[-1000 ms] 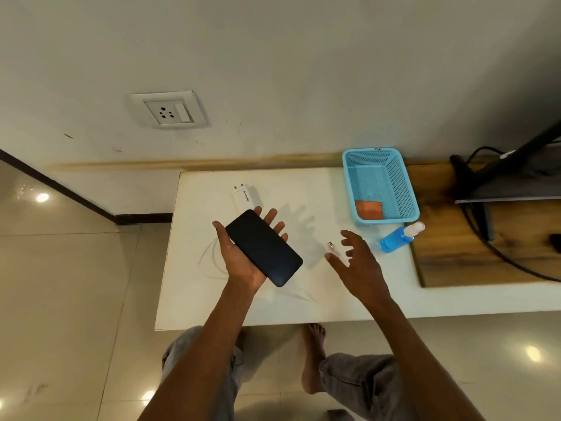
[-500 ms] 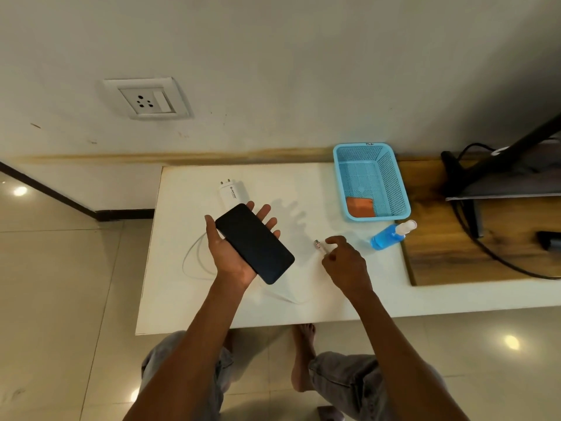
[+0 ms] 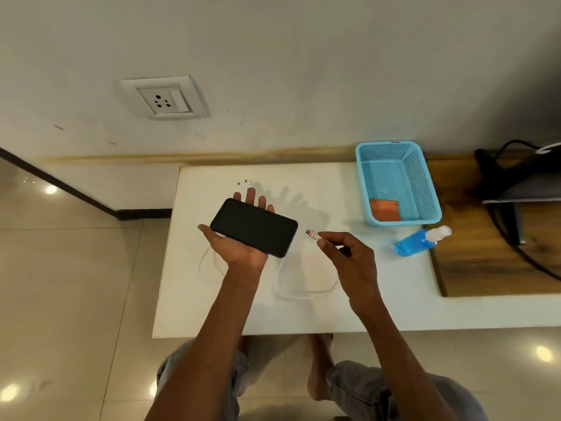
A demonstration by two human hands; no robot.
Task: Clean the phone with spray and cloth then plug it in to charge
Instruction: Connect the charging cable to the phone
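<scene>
On the wall at the upper left sits a white wall socket (image 3: 164, 99) with a switch beside its holes, nothing plugged into it. Below it, the white worktop (image 3: 394, 305) stands against the wall. Near its far edge lies the white charger adapter (image 3: 244, 185), prongs pointing toward the wall, mostly hidden behind the fingertips of the left hand (image 3: 239, 241). That hand is held palm up and wide open above the worktop, fingers spread flat, with the black phone (image 3: 254, 227) lying screen-up across the palm, its long side running from upper left to lower right; the fingers do not curl around it. A thin white charging cable (image 3: 303, 294) loops over the worktop beneath both forearms. Just right of the phone, and apart from it, the cable plug (image 3: 312, 234) points toward the phone's lower right end, pinched between thumb and forefinger of the right hand (image 3: 349, 256), whose other fingers are curled in. Farther right, a blue mesh basket (image 3: 423, 189) rests at the back of the worktop with an orange cloth (image 3: 385, 209) folded in its near corner. Just in front of the basket a spray bottle (image 3: 420, 240) of blue liquid lies on its side, white cap pointing right. Beyond it is a wooden surface (image 3: 491, 268) with black cables (image 3: 513, 247) trailing across it.
</scene>
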